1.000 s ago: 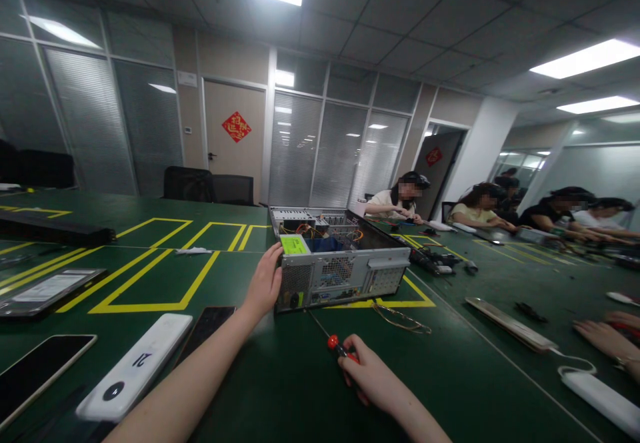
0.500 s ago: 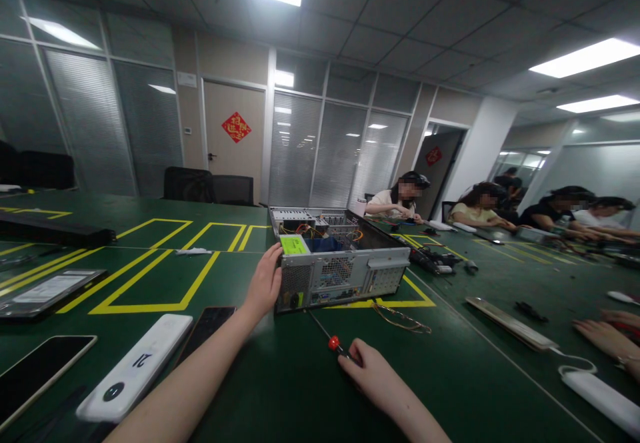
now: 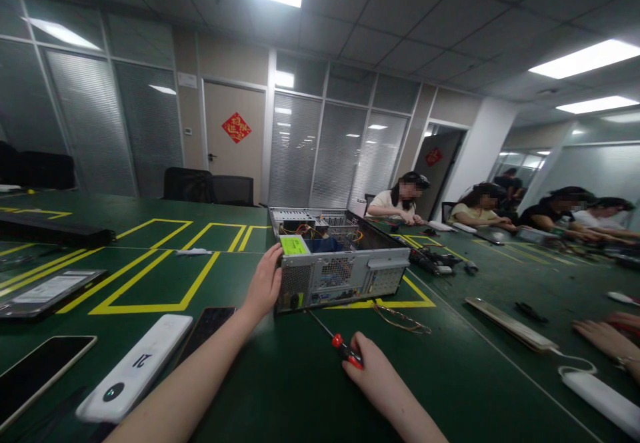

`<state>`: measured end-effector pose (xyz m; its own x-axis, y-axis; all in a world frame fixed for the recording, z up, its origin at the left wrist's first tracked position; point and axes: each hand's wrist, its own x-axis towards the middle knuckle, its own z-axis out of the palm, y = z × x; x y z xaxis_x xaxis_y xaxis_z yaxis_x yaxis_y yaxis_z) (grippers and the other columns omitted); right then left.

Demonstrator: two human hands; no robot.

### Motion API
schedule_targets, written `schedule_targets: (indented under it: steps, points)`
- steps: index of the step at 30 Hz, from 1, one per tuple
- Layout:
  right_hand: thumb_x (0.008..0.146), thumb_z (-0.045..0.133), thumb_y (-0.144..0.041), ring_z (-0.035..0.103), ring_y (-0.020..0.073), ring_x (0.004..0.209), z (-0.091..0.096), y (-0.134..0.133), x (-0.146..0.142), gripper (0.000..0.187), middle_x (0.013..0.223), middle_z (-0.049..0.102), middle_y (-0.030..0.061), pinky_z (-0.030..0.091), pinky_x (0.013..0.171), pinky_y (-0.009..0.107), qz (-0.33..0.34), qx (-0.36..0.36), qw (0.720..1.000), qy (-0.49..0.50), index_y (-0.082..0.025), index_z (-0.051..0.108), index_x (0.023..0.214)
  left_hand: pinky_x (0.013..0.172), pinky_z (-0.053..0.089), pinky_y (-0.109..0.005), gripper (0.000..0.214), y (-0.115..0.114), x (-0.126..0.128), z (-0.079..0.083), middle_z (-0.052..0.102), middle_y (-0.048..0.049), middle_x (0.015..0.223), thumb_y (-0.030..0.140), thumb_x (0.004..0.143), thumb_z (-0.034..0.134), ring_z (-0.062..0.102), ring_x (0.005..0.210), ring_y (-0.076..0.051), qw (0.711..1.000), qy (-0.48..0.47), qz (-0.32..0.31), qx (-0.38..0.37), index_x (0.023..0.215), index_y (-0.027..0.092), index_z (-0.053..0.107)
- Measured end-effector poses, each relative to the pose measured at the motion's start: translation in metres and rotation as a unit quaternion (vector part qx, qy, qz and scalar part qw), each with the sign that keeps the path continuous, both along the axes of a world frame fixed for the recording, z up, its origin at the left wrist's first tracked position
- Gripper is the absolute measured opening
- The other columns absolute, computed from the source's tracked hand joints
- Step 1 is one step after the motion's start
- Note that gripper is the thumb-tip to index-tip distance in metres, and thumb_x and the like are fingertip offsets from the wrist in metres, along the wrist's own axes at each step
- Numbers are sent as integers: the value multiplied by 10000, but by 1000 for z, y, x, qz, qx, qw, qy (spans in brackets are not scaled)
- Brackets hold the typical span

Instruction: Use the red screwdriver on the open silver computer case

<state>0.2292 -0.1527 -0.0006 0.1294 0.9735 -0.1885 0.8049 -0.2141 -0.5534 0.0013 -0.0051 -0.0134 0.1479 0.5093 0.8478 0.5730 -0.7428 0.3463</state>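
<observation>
An open desktop computer case (image 3: 345, 266) lies on the green table (image 3: 280, 376), its rear panel facing me and wires showing inside. My left hand (image 3: 264, 284) presses against the case's near left corner, fingers wrapped on its edge. A screwdriver (image 3: 336, 338) with a red and black handle lies with its thin shaft pointing at the case's rear panel. My right hand (image 3: 374, 370) is closed on the screwdriver's handle, low over the table.
A white device (image 3: 137, 366), a dark phone (image 3: 206, 326) and tablets (image 3: 43, 293) lie at my left. Glasses (image 3: 403, 320) sit right of the case. A power strip (image 3: 510, 323) and another person's hand (image 3: 607, 336) are at right. Several people sit at the far right.
My right hand has shifted slightly on the screwdriver handle, so more of the red handle shows. The left hand and the case have stayed put.
</observation>
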Motion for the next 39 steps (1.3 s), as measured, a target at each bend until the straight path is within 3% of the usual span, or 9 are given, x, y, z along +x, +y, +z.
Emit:
schedule_targets:
  steps: [4,8,13,18,26,28,30,33,39]
  points:
    - [816,497,-299,579,239,931,0,1,0,181,1031,592,101,436,792,355,-12,-5,1000,-11,-189,565,943,1089,300,-454,425,0,0,0,372,-117,1398,256,929,292,329,1321,-216,1000,-2,-1,-4,1348,189,303]
    - [852,441,-365,594,217,893,1,0,-7,273,999,608,87,442,770,334,-2,-19,999,43,-198,513,1055,1088,301,-459,429,-1,0,0,367,-111,1404,262,929,291,327,1323,-221,1000,-4,-2,-9,1353,202,302]
    - [723,607,-260,595,199,823,0,-2,-13,234,918,597,61,453,701,299,-13,-20,998,54,-206,454,891,1089,295,-469,430,-1,0,0,363,-113,1405,266,930,290,322,1324,-221,1000,-7,-5,-13,1355,199,300]
    - [770,529,-294,573,157,685,-6,0,-5,121,912,563,45,451,531,252,-26,-20,995,97,-221,439,806,1082,303,-485,434,-1,0,0,361,-112,1406,267,929,291,326,1323,-228,1000,-6,-4,-16,1359,205,295]
    - [896,266,-346,519,89,517,-13,8,-4,257,707,542,3,389,429,190,-27,-85,975,205,-179,462,902,1086,295,-484,430,0,0,0,365,-117,1401,265,928,290,328,1320,-227,1000,-9,-6,-12,1353,196,302]
    - [888,304,-376,486,72,470,-13,8,-5,216,682,532,-27,337,389,170,-28,-72,973,216,-197,419,928,1087,293,-485,431,0,0,0,366,-117,1399,264,927,290,331,1318,-227,1000,-10,-10,-9,1353,198,304]
    - [834,453,-356,469,64,445,-14,8,-4,175,664,523,-57,313,370,163,-24,-52,973,222,-215,376,905,1088,292,-483,431,0,0,0,366,-116,1399,262,926,293,328,1320,-224,1000,-11,-11,-10,1352,200,305]
    - [747,574,-220,510,70,459,-16,8,-1,263,651,544,-71,363,399,166,-27,-42,966,254,-223,329,841,1087,294,-485,431,-1,0,0,364,-115,1401,260,925,295,324,1323,-224,1000,-12,-10,-15,1352,201,306]
    - [866,407,-294,542,88,476,-20,7,-3,106,671,626,10,401,409,176,-25,-123,929,349,-192,377,866,1092,285,-484,440,0,0,-1,357,-112,1407,253,923,297,317,1328,-227,1000,-10,-10,-14,1359,203,297]
